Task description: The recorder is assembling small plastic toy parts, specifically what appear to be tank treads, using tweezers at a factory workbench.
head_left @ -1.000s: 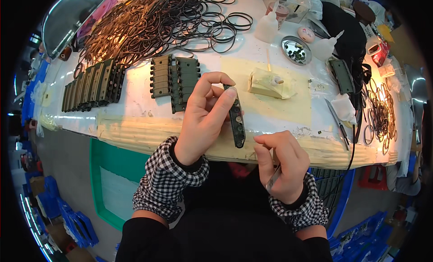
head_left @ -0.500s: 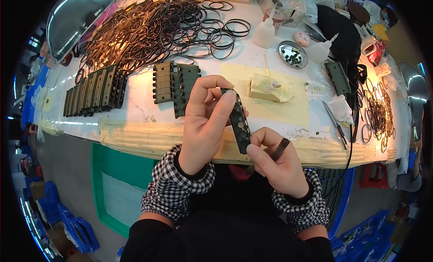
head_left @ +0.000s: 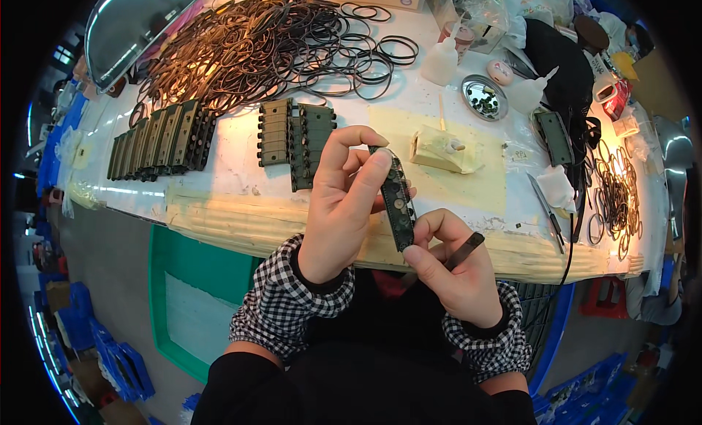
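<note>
A narrow dark green plastic rail piece (head_left: 398, 204) with notched edges is held at a slant over the table's front edge. Its hollow side, with a round disc inside, faces up. My left hand (head_left: 344, 202) is closed on its upper end, thumb and forefinger pinching it. My right hand (head_left: 457, 271) is closed at the lower end, thumb and fingertip against the piece or just beside it. From that same hand sticks out the flat dark end of a slim tool (head_left: 465, 251), perhaps tweezers; its other end is hidden by the fingers.
Similar green rail pieces stand in a row (head_left: 157, 141) at left and in a stack (head_left: 275, 132) nearer the middle. A heap of black rubber bands (head_left: 241, 52) lies behind. Right are a taped block (head_left: 439, 153), a metal dish (head_left: 484, 85), a squeeze bottle (head_left: 440, 61) and a knife (head_left: 545, 205).
The view has shifted slightly, so the table's things sit a little to the right. Both hands keep their hold on the rail piece, which stands slightly steeper.
</note>
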`<state>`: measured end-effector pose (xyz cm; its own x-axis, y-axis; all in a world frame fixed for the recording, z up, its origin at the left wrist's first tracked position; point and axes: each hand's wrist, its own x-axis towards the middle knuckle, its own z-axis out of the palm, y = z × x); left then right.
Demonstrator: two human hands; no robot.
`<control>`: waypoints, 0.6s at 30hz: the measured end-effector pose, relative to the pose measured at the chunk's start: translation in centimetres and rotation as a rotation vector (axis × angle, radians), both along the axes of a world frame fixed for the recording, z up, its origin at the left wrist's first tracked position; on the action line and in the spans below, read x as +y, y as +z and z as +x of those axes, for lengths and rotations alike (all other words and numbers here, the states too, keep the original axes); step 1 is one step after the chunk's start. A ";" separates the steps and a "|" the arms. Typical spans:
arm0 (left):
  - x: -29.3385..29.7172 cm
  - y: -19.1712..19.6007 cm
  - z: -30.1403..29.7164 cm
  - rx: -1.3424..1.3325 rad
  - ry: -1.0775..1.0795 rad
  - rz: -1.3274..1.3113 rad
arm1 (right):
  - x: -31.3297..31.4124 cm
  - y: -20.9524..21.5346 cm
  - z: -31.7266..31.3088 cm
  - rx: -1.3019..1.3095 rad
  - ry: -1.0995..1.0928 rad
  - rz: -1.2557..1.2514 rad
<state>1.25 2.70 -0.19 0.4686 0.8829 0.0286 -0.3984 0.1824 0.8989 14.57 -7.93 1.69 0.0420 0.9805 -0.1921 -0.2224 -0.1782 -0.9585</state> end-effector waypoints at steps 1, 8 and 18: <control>0.0 -0.2 0.1 0.003 0.002 0.000 | 0.1 0.2 0.0 0.009 0.002 -0.012; -0.3 -1.4 0.2 0.071 0.042 0.313 | 0.4 -0.7 0.2 0.102 -0.055 0.008; 0.6 -0.4 -0.2 0.082 0.058 0.285 | 0.5 -0.4 0.6 0.051 -0.021 -0.064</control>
